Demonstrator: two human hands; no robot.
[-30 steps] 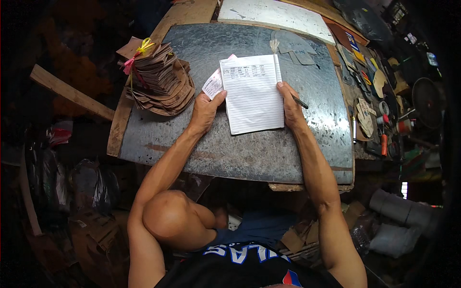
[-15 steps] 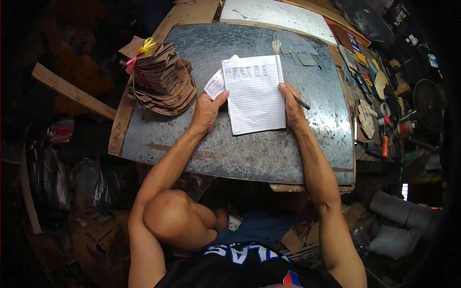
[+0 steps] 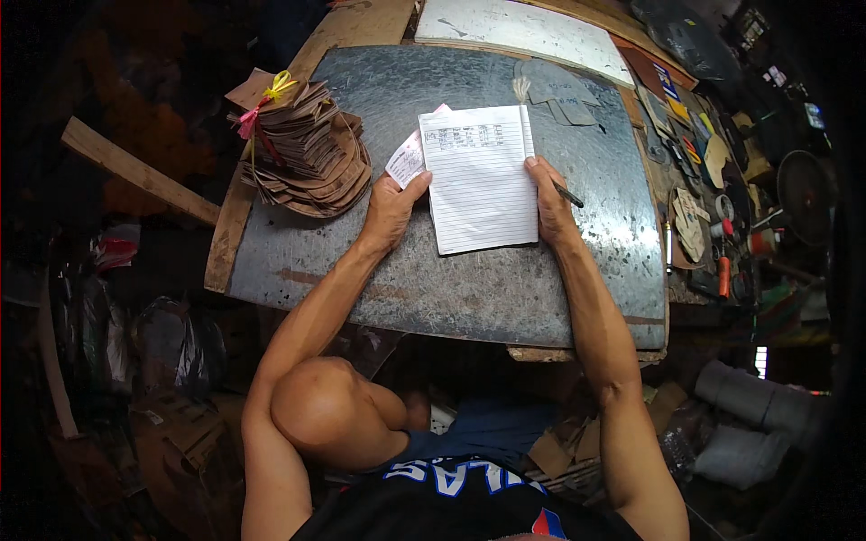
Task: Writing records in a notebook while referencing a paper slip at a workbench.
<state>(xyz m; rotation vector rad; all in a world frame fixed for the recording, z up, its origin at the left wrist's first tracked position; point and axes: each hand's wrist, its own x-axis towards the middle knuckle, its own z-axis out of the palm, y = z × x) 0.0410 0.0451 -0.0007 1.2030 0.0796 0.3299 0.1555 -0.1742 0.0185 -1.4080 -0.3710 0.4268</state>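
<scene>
A lined notebook (image 3: 483, 194) with handwriting near its top is held over the metal-topped table by both hands. My left hand (image 3: 393, 209) is closed on its left edge, thumb on top. Beside that thumb a small pinkish paper slip (image 3: 406, 162) sticks out from the notebook's left side. My right hand (image 3: 552, 200) grips the right edge, and a dark pen (image 3: 567, 193) juts out from between its fingers. To the left stands a tied stack of brown cut pieces (image 3: 307, 149) with yellow and pink ribbons.
Grey flat templates (image 3: 559, 90) lie at the table's far right. Along the right side are tools, among them a red-handled tool (image 3: 723, 275) and scissors (image 3: 692, 151). A white board (image 3: 528, 32) lies across the far end. The metal table top (image 3: 451, 302) ends near my knee.
</scene>
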